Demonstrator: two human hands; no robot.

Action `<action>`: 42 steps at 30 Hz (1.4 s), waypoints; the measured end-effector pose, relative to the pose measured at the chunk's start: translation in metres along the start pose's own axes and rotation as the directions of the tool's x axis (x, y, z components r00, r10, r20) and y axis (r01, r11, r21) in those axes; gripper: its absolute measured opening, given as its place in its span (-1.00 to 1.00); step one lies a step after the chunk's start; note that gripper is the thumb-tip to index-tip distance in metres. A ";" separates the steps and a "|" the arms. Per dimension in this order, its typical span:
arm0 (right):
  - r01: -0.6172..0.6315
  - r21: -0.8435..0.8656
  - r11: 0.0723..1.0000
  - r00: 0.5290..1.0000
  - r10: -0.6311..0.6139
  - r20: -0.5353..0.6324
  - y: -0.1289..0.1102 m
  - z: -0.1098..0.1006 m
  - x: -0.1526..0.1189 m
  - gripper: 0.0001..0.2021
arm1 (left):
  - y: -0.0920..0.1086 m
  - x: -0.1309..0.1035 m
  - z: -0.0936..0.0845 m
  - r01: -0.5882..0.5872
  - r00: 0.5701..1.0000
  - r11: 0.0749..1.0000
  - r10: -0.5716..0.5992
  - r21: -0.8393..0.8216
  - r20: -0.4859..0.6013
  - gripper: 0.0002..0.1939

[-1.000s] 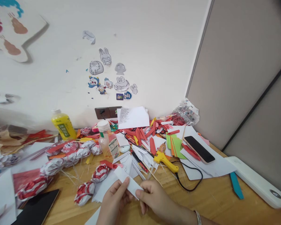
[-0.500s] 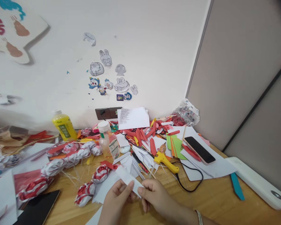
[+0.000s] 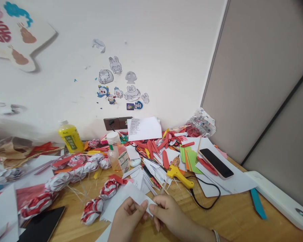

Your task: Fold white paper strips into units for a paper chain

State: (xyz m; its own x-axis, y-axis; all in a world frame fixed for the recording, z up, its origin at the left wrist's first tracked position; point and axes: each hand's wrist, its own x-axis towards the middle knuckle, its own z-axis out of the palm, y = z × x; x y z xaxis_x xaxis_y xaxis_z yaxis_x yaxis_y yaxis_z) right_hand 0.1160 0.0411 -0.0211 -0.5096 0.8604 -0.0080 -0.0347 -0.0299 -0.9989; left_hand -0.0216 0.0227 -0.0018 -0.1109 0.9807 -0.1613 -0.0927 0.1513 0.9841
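A folded strip of white paper is held between both hands at the bottom middle, slanting from upper left to lower right. My left hand pinches it, with the thumb on top and the fingers curled beneath. At the strip's right end my right hand grips it between thumb and fingers, close to my left thumb. The lower fingers of both hands are partly hidden. Behind the hands a loose white sheet lies on the wooden table.
Red-and-white paper rolls lie left of the hands, near a dark tablet. Behind are a clear jar, a yellow bottle and red paper pieces. A yellow glue gun and a phone sit to the right.
The view has shifted slightly. The left end of the white strip now points more upward and looks shorter and wider; both hands still hold it near the same place.
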 end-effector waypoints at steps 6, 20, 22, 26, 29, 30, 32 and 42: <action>-0.001 -0.030 1.000 1.000 0.001 -0.018 -0.007 0.002 -0.001 -0.57 | 0.001 -0.001 0.002 0.020 1.000 0.995 -0.018 -0.097 0.014 -0.71; -0.017 -0.119 0.993 0.998 0.011 -0.055 -0.010 0.002 -0.002 -0.64 | 0.001 0.001 -0.001 0.098 0.994 0.981 -0.088 -0.166 0.063 -0.64; -0.011 -0.136 0.991 0.999 0.004 -0.053 -0.011 0.002 -0.002 -0.65 | 0.005 0.000 -0.001 0.092 0.995 0.981 -0.084 -0.172 0.057 -0.65; -0.038 -0.152 0.988 0.998 0.028 -0.065 -0.009 0.003 -0.001 -0.65 | 0.009 0.004 -0.008 0.107 0.994 0.951 -0.104 -0.289 0.024 -0.65; -0.053 -0.164 0.985 0.997 0.042 -0.065 -0.008 0.004 0.000 -0.66 | 0.011 0.008 -0.016 0.099 0.993 0.925 -0.114 -0.367 -0.019 -0.67; -0.049 -0.165 0.985 0.997 0.039 -0.063 -0.008 0.005 0.001 -0.66 | 0.012 0.009 -0.018 0.093 0.994 0.925 -0.109 -0.369 -0.025 -0.67; -0.037 -0.161 0.986 0.998 0.027 -0.060 -0.008 0.005 0.001 -0.67 | 0.015 0.009 -0.020 0.064 0.997 0.932 -0.078 -0.358 -0.025 -0.67; -0.026 -0.182 0.983 0.998 0.017 -0.054 0.000 0.002 0.000 -0.67 | 0.024 0.012 -0.025 -0.045 0.996 0.939 0.017 -0.342 -0.083 -0.70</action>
State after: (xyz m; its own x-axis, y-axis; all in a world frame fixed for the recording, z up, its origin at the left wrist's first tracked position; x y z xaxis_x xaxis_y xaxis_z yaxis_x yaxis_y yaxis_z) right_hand 0.1144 0.0396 -0.0213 -0.4628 0.8861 -0.0271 0.1356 0.0405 -0.9899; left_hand -0.0500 0.0346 0.0180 -0.1946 0.9694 -0.1497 -0.4206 0.0554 0.9055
